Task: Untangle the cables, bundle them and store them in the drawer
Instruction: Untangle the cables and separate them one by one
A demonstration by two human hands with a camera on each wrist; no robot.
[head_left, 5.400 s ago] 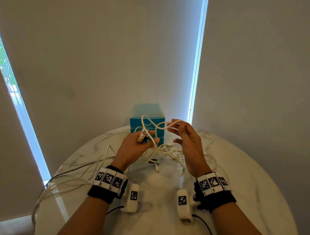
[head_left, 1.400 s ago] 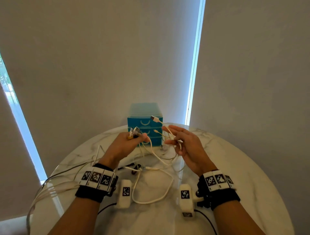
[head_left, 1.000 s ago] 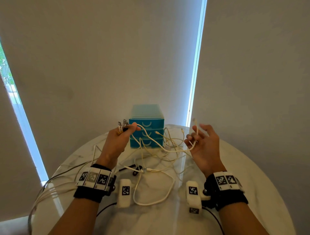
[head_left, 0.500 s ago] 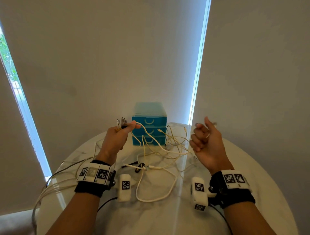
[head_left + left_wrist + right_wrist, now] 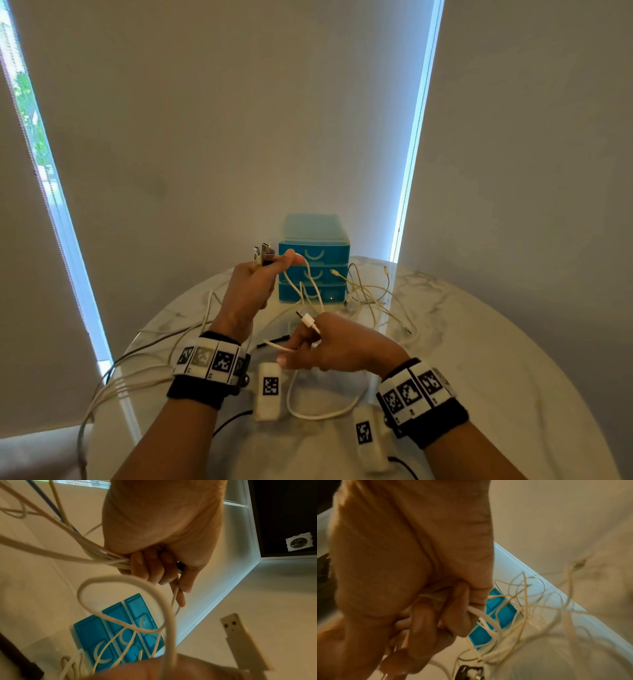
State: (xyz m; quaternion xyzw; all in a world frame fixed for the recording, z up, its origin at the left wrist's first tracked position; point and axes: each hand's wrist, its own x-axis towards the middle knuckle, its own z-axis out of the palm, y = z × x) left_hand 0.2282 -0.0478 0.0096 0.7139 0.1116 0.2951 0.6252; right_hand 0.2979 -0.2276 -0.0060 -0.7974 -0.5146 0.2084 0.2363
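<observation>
Left hand (image 5: 252, 287) clenched round gathered plugs (image 5: 263, 255), anchoring ends; right hand (image 5: 337, 346), at five o'clock, pinching white cable (image 5: 310, 322) to free it.

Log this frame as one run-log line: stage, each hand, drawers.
stage: untangling | left hand: grips gathered plug ends | right hand: pinches white USB cable | drawer unit: shut, loose cables in front

Round white marble table (image 5: 479, 377); grey blinds (image 5: 239, 120) behind, bright daylight strips (image 5: 416, 137) at edges.
</observation>
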